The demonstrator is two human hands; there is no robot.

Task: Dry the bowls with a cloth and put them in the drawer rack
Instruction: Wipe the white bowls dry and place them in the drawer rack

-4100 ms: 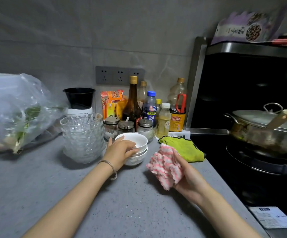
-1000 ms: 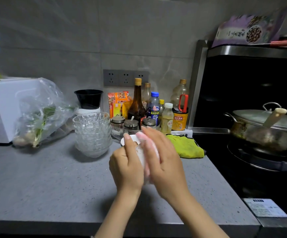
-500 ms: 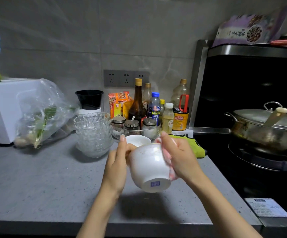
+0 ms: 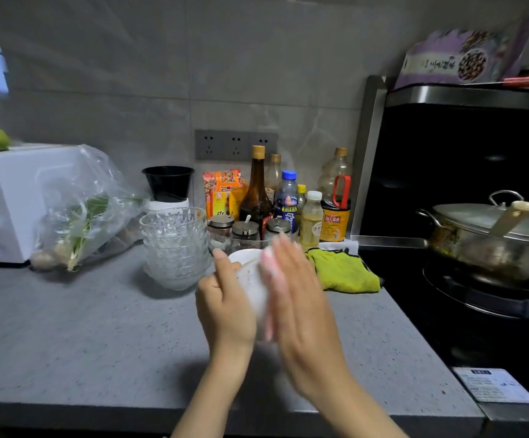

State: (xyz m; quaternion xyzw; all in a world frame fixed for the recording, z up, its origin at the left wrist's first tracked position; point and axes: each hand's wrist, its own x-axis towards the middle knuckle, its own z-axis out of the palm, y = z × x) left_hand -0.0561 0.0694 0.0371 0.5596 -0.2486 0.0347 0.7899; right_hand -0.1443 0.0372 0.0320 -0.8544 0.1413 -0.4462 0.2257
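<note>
Left hand [image 4: 225, 298]: wraps the left side of the white bowl [image 4: 252, 289], thumb raised along the rim; the other fingers are behind the bowl and out of sight.
Right hand [image 4: 301, 311]: smeared by motion blur, fingers stretched out flat, pressing the pink cloth [image 4: 269, 267] against the bowl's right side.
White bowl: held in the air between both hands, above the front of the grey counter [image 4: 83, 343]. Only a pale strip of it shows, and its tilt cannot be told.
Pink cloth: mostly hidden under the right palm, with just a blurred pink edge showing.
White rim [image 4: 241, 256]: just above the left thumb. Whether it belongs to the held bowl or to another one on the counter behind is unclear.
Glass bowls [image 4: 174, 245]: a nested stack on the counter, just left of the hands.
Green cloth [image 4: 342, 270]: crumpled on the counter beside the stove, its left edge covered by the right hand.
Bottles and jars [image 4: 288, 203]: clustered against the wall, their lower parts hidden behind the hands.
Lidded pot [image 4: 493, 235]: on the stove, cut off by the right edge.
Forearms: cut off by the bottom edge.
</note>
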